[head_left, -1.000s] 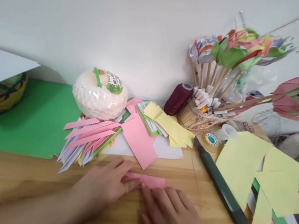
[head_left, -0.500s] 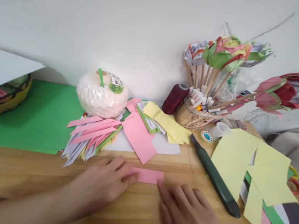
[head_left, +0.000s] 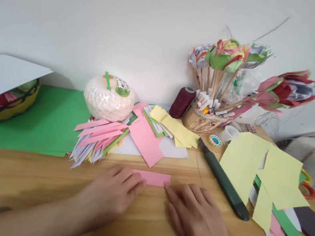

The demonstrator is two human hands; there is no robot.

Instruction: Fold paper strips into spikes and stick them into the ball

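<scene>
A narrow pink paper strip (head_left: 153, 178) lies flat on the wooden table in front of me. My left hand (head_left: 118, 190) covers its left end, with bent fingers pressed together on the paper; the thumb is hidden. At the strip's right end, the index fingertip of my right hand (head_left: 196, 210) touches the corner. That hand's other fingers stretch forward, low over the table. Just beyond the strip are a larger pink sheet (head_left: 146, 144) and a bundle of folded pink, lilac, green and yellow paper pieces (head_left: 97, 138).
A dark green cutter-like tool (head_left: 225, 183) lies to the right, beside yellow sheets (head_left: 243, 161). Behind stand a wrapped white coconut (head_left: 107, 101), a maroon thread spool (head_left: 182, 103) and a basket (head_left: 202, 122) of paper flowers. Green sheets (head_left: 52, 124) lie at left.
The whole view has shifted slightly, so things at the right appear farther left and the strip a little higher. Both hands stay at the strip, with only small finger movement on the left.
</scene>
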